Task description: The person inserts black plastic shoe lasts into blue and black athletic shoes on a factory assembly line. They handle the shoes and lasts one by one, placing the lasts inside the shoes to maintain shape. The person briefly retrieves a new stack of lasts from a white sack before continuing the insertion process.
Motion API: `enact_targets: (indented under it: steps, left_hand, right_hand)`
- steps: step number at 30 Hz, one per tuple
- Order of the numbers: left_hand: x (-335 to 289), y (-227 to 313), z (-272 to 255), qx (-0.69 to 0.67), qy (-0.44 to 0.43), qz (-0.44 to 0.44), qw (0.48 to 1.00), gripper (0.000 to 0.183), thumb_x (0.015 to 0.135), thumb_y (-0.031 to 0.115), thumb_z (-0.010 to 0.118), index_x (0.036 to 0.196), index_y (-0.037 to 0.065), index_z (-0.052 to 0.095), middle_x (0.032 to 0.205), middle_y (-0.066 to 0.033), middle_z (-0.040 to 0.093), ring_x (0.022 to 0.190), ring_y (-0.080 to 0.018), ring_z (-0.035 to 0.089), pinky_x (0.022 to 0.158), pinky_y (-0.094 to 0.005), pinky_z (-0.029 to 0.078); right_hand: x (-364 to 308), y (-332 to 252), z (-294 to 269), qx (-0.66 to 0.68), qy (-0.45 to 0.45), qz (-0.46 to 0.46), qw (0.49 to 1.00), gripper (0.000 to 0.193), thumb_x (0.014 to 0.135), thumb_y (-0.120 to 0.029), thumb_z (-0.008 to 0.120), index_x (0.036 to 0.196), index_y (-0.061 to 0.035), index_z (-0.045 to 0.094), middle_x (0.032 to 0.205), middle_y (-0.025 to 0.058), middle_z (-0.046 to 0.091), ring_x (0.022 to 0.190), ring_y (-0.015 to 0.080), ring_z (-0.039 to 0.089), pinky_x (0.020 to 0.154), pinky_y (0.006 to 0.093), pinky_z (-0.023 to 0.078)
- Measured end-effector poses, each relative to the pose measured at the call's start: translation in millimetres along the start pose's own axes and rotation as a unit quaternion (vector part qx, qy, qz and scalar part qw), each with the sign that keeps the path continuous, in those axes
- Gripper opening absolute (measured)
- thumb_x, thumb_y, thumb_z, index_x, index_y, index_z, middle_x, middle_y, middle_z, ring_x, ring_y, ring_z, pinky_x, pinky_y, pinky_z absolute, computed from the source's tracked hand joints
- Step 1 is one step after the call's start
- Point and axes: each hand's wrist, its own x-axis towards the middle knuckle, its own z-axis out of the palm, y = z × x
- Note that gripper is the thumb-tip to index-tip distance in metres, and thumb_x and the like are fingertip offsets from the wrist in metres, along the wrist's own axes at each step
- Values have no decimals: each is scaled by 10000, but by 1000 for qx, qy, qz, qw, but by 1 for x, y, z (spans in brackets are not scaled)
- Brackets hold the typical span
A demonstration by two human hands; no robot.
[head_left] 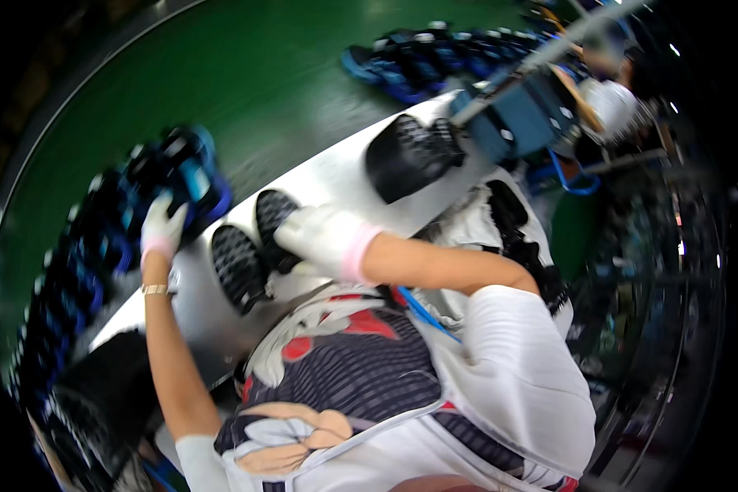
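My left hand (pixel 162 230), in a white glove with a pink cuff, reaches to the end of a row of blue-and-black shoes (pixel 180 168). Its thumb stands apart from the fingers, and the fingertips are at the nearest shoe; blur hides whether they touch. In a matching glove, my right hand (pixel 326 239) is closed on the edge of a black shoe sole (pixel 275 211) with a ridged tread, on the white bench. Just left of it lies a second black sole (pixel 239 266), tread up. The right hand hides part of the sole it holds.
Farther right on the bench (pixel 320 174) lie black soles (pixel 410 156). A blue-grey machine or box (pixel 521 115) stands at the bench's far end, beside another person (pixel 611 107). More blue-and-black shoes (pixel 435 61) line the green floor (pixel 246 82). White cloth (pixel 459 234) with black pieces lies at right.
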Motion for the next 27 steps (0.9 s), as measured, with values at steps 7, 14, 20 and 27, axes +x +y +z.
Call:
enact_targets:
  steps: [7,14,20,27]
  left_hand:
    - [-10,45,-44,38,-21,29,999,431,862,281,620,1190,4,584,1168,-193,563,1080,-366,552,938,-390,438]
    - [-17,115,-91,-248,-53,-42,966,420,949,279,547,1275,14,550,1212,-120,567,970,-204,601,831,-337,494]
    - [-43,162,-92,-773,-246,7,584,724,988,544,351,1414,-41,338,1353,-146,480,1226,-254,478,1076,-380,351]
    - [-30,117,-74,-693,-111,30,711,542,943,333,602,1334,4,423,1169,-71,585,1055,-170,584,934,-306,472]
  right_hand:
    - [-5,-2,15,-19,49,11,999,373,718,-344,715,873,-38,569,854,117,595,848,282,618,757,396,507]
    - [-4,-5,-44,118,144,5,982,367,704,-335,691,896,-42,581,880,128,589,843,304,610,742,405,506]
    - [32,-21,-60,153,219,-66,961,328,737,-213,703,991,-47,578,961,147,595,904,319,603,768,408,502]
    - [67,-21,-58,200,87,66,974,429,808,-341,660,1088,-31,561,982,188,592,921,363,613,807,424,504]
